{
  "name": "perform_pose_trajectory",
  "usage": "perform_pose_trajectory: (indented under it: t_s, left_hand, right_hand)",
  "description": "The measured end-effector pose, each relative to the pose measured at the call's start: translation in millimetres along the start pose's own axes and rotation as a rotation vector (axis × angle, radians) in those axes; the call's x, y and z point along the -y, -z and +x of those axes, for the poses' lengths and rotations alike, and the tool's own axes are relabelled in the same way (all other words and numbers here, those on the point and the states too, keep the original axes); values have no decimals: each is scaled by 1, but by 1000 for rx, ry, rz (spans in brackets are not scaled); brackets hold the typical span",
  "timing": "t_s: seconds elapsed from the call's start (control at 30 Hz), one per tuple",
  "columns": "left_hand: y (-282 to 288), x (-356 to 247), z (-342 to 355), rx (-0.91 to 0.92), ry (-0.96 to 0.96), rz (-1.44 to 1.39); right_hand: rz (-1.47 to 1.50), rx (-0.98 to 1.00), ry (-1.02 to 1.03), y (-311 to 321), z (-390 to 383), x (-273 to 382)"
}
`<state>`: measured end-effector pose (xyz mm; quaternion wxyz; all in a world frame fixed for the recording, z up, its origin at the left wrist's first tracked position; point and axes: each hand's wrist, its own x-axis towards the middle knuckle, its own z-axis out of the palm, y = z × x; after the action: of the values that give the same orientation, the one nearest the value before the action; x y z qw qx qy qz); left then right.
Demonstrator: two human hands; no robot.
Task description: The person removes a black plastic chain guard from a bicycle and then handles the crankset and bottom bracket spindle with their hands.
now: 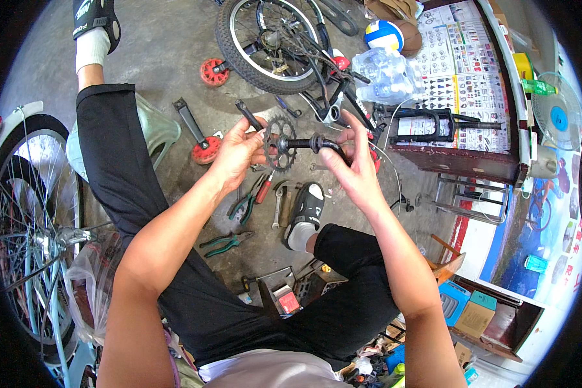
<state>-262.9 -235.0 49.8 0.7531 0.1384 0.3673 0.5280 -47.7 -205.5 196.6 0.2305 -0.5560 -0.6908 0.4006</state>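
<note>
A dark one-piece bicycle crankset [300,144] is held up in front of me, its axle lying roughly level. My left hand [234,155] grips the crank arm beside the toothed chainring [280,143], thumb and fingers closed around it. At the opposite end, my right hand [355,161] has its fingers wrapped round the bent crank arm, next to the rings on the axle. Just beyond my right hand is the bare bottom bracket shell [332,115] of a small bicycle frame lying on its side. Below the hands, red-handled screwdriver [264,189] and green-handled pliers [244,208] lie on the floor.
A wheel [271,42] and red training wheels [214,72] lie ahead. More pliers [226,243] and a wrench [279,205] rest near my shoe [306,210]. A table [456,158] bearing a black fork [427,125] stands at right; another bicycle wheel [29,226] is at left.
</note>
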Motion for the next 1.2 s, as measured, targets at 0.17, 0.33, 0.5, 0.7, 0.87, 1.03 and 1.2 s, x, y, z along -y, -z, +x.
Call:
perform_pose_trajectory:
  t_s: [0.17,0.33,0.5,0.7,0.87,1.03,1.2]
  left_hand:
    - [-6,2,-3,18,54,-31]
    - [-1,1,3,25,2,-50]
    - [-7,3,-4,61,27,-6]
    - [-5,2,-2,67,27,-12]
    - [-7,2,-6,59,57,-5]
    - [2,7,2,47,24,6]
    - [-12,2,-8,45,71,-11]
  right_hand:
    - [-159,69,-87,8,3,-8]
    - [-146,69,67,9,-1,2]
    - [-264,54,-108,8,4,0]
    - [-146,50,0,5,-4,-4]
    - [-151,86,-91,10,1,-1]
    - [-123,116,-44,7,-9,-2]
    - [-181,101,-54,12,-1,-9]
